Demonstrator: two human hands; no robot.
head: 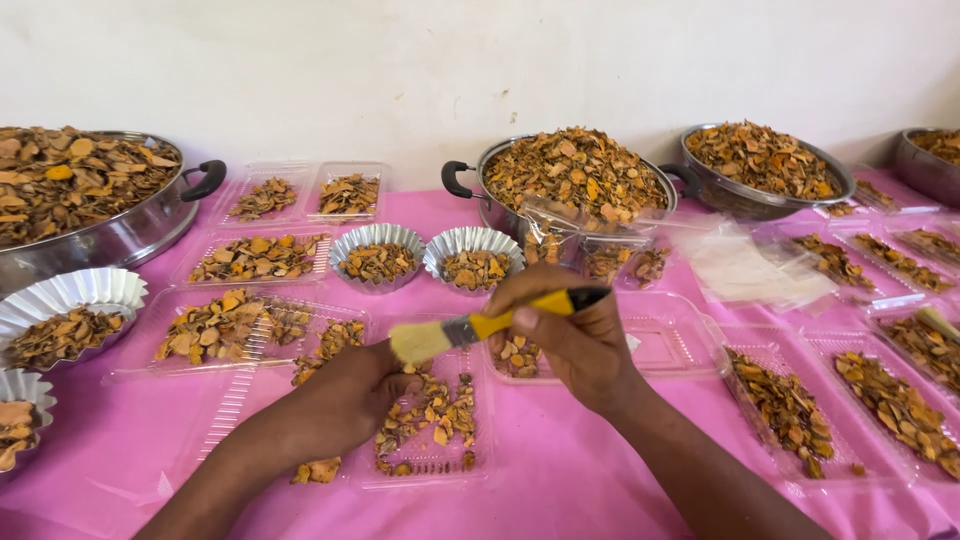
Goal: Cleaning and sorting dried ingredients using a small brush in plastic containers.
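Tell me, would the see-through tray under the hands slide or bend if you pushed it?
The clear plastic tray looks thin, so it would probably flex. It holds only a few dried orange chips, so it likely slides easily on the pink cloth. The left hand resting on it seems to steady it.

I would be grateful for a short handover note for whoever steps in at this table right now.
Right hand: shut on a yellow-handled brush, bristles pointing left.
Left hand: resting on the clear tray, fingers among the dried orange slices under the bristles.
Done: many trays and fluted foil cups around hold slices.
Left: big steel pans are heaped full; one clear tray beside the right hand is nearly bare.
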